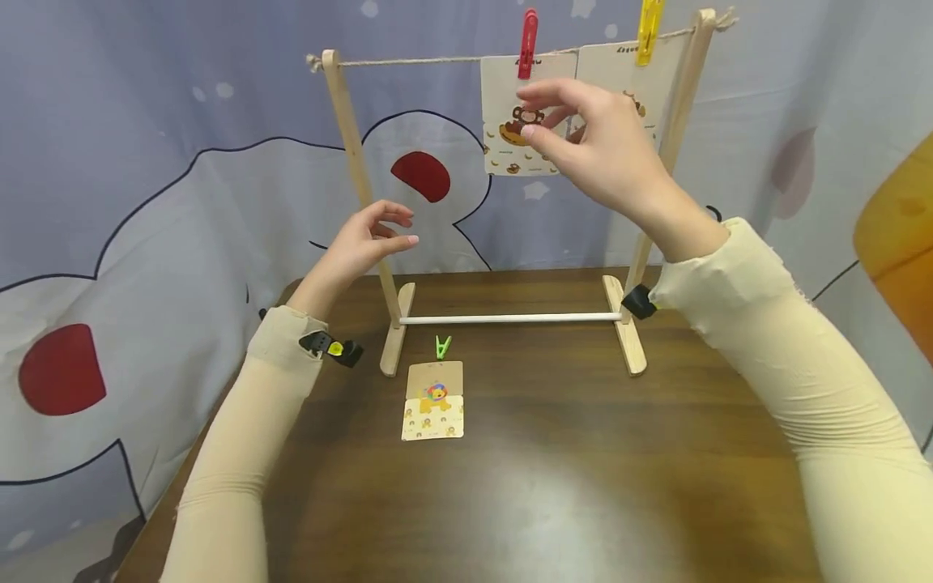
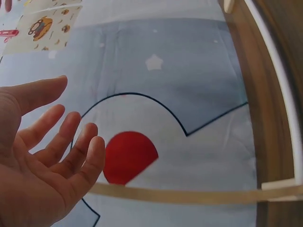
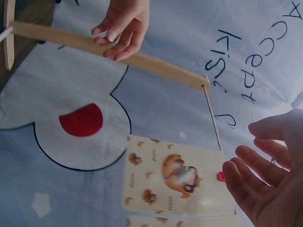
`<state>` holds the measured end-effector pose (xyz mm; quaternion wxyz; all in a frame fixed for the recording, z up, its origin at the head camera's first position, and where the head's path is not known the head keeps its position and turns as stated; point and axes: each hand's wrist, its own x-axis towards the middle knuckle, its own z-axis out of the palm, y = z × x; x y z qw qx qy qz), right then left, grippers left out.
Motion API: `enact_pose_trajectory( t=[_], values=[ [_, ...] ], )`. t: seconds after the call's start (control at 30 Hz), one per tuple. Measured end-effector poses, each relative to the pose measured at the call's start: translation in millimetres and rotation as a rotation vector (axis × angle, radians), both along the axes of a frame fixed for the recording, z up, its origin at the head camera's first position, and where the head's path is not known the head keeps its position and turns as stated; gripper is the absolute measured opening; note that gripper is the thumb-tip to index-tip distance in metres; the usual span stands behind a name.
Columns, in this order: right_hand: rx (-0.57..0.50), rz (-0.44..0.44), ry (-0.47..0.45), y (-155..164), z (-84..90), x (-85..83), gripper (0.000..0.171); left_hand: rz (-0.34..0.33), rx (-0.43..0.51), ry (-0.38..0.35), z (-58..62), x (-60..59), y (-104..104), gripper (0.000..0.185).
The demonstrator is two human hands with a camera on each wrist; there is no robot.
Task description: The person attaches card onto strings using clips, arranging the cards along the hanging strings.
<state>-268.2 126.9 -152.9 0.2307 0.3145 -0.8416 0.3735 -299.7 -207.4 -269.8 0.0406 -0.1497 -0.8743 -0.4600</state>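
Note:
Two picture cards hang from the string [image 1: 408, 61]: a monkey card [image 1: 503, 105] under a red clothespin [image 1: 528, 44] and a second card [image 1: 605, 73] under a yellow clothespin [image 1: 648, 32]. My right hand [image 1: 605, 146] hovers before them, fingers loosely bent, holding nothing; it hides part of both cards. Beside the left post, my left hand [image 1: 364, 239] is raised with relaxed fingers and nothing in it. On the table lie a lion card [image 1: 433, 401] and, just behind it, a green clothespin [image 1: 442, 347].
A wooden frame with a left post [image 1: 350, 146], a right post [image 1: 685, 97] and a white lower bar [image 1: 510, 319] stands at the back of the brown table [image 1: 547, 470]. Behind it hangs a patterned curtain [image 1: 255, 89].

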Motion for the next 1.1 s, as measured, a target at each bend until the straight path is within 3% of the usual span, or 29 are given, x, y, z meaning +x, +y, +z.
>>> enact_pose_trajectory(
  t=[0.1,0.23,0.37,0.67,0.9,1.1],
  values=[
    [-0.034,0.036,-0.062,3,-18.0,5.4,0.034,0.002,-0.023,-0.002,-6.5,9.0,-5,0.047],
    [-0.127,0.103,-0.218,7,-39.9,9.8,0.033,-0.004,-0.052,-0.004,-14.9,18.7,-11,0.046],
    [-0.234,0.172,-0.340,9,-61.5,12.1,0.032,-0.009,-0.082,-0.017,-24.6,21.8,-16,0.045],
    [-0.280,0.225,-0.436,-2,-113.6,10.7,0.029,0.008,-0.189,-0.034,-63.3,37.4,-25,0.044],
    [-0.256,0.237,-0.478,-13,-152.5,8.5,0.028,0.008,-0.185,-0.088,-100.8,53.2,-33,0.045],
    [-0.220,0.265,-0.524,-25,-169.1,6.5,0.029,0.035,-0.189,-0.135,-123.0,59.9,-39,0.041]
  ],
)
